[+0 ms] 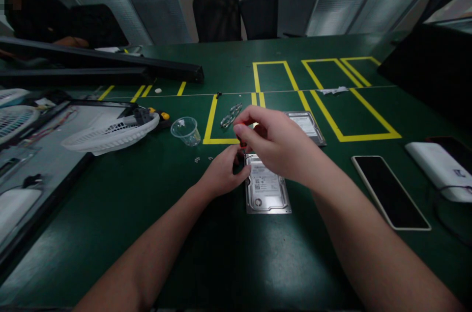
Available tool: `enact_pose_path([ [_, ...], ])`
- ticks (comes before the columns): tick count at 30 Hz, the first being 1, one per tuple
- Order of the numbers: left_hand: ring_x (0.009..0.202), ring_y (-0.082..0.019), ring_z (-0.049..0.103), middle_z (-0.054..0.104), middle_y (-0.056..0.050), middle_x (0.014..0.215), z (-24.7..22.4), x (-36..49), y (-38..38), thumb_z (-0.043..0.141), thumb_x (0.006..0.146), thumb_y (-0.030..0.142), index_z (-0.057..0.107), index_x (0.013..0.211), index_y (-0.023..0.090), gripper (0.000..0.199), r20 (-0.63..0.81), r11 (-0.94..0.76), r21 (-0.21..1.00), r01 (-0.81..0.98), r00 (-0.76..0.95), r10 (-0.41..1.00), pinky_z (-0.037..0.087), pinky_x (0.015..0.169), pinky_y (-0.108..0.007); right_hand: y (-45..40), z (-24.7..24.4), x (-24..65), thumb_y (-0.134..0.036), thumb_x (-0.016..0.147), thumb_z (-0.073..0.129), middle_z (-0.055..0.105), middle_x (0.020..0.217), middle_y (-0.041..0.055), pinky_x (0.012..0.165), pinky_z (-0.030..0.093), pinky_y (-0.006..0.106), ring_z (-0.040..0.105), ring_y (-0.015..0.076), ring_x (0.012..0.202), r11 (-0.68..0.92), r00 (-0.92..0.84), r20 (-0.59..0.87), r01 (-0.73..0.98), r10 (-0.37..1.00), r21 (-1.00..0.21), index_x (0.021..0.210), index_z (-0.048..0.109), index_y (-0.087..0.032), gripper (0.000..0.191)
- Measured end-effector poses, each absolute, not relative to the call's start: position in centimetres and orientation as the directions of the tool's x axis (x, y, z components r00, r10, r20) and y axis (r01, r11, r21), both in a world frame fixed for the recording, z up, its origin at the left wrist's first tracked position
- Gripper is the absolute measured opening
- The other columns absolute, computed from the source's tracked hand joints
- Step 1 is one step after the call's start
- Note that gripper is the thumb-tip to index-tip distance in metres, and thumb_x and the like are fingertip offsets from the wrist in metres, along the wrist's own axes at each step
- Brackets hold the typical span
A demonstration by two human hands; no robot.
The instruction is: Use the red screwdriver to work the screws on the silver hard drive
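A silver hard drive [268, 193] lies label up on the green table in front of me. My right hand [271, 137] is closed around a small screwdriver with a red and black handle [242, 144], its shaft pointing down at the drive's upper left corner. At that same corner my left hand [224, 170] grips the drive's left edge, its thumb on the rim and its fingertips partly hidden. Left of the hands, tiny screws [197, 159] are scattered on the table near a clear plastic cup [185, 130]. A second hard drive [306, 126] lies behind my right hand.
Eyeglasses [231, 115] rest behind the hands, among yellow tape outlines [365, 138]. A phone [391, 191] and a white power bank [440, 169] lie at right. White fan grilles [110, 134] and a panel stand at left; black bars [173, 69] lie beyond. Another person sits far left.
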State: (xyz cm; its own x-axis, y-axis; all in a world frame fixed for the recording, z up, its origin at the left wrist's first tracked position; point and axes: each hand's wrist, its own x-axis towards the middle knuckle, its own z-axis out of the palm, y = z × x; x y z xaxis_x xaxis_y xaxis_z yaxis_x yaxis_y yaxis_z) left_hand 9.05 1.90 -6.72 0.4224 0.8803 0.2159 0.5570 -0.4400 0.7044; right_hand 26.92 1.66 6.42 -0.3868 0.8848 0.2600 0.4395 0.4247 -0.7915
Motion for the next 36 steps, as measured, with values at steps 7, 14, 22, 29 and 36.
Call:
enact_pose_path([
  [7, 0.102, -0.027, 0.069, 0.072, -0.013, 0.117, -6.56, 9.04, 1.92, 0.067, 0.092, 0.030, 0.061, 0.116, 0.017, 0.028, 0.201, -0.441, 0.704, 0.557, 0.440, 0.876, 0.057, 0.090, -0.043, 1.50, 6.29, 26.96, -0.031, 0.100, 0.060, 0.064, 0.086, 0.0011, 0.068, 0.036, 0.031, 0.055, 0.0161, 0.077, 0.438, -0.364, 0.286, 0.462, 0.886, -0.771, 0.095, 0.060, -0.021, 0.011],
  [14, 0.102, -0.027, 0.069, 0.071, -0.013, 0.117, -6.28, 9.03, 1.77, 0.068, 0.091, 0.030, 0.060, 0.118, 0.018, 0.030, 0.207, -0.439, 0.705, 0.557, 0.431, 0.878, 0.056, 0.089, -0.042, 1.48, 6.61, 27.08, -0.026, 0.104, 0.051, 0.068, 0.094, 0.0024, 0.073, 0.038, 0.031, 0.058, 0.0158, 0.082, 0.480, -0.438, 0.292, 0.416, 0.850, -0.773, 0.099, 0.068, -0.019, 0.019],
  [22, 0.096, -0.025, 0.067, 0.070, -0.009, 0.109, -6.35, 9.16, 1.86, 0.069, 0.090, 0.029, 0.060, 0.112, 0.020, 0.026, 0.221, -0.440, 0.713, 0.546, 0.420, 0.880, 0.056, 0.083, -0.039, 1.64, 6.54, 26.96, -0.030, 0.109, 0.044, 0.069, 0.095, 0.0045, 0.075, 0.040, 0.031, 0.061, 0.0163, 0.082, 0.444, -0.427, 0.248, 0.458, 0.870, -0.770, 0.108, 0.069, -0.017, 0.028],
  [29, 0.097, -0.025, 0.067, 0.071, -0.011, 0.113, -6.48, 9.10, 1.87, 0.069, 0.090, 0.029, 0.059, 0.114, 0.019, 0.028, 0.221, -0.447, 0.698, 0.559, 0.426, 0.877, 0.056, 0.085, -0.041, 1.70, 6.44, 26.93, -0.027, 0.108, 0.043, 0.069, 0.097, 0.0052, 0.075, 0.040, 0.031, 0.062, 0.0170, 0.086, 0.441, -0.421, 0.253, 0.446, 0.871, -0.779, 0.111, 0.068, -0.017, 0.027],
  [36, 0.100, -0.026, 0.069, 0.072, -0.011, 0.116, -6.51, 9.01, 1.92, 0.068, 0.090, 0.028, 0.060, 0.116, 0.019, 0.029, 0.197, -0.434, 0.708, 0.557, 0.435, 0.879, 0.057, 0.088, -0.042, 1.47, 6.34, 26.96, -0.035, 0.102, 0.058, 0.060, 0.081, 0.0002, 0.065, 0.032, 0.031, 0.052, 0.0156, 0.073, 0.409, -0.365, 0.245, 0.491, 0.898, -0.769, 0.092, 0.058, -0.022, 0.016],
])
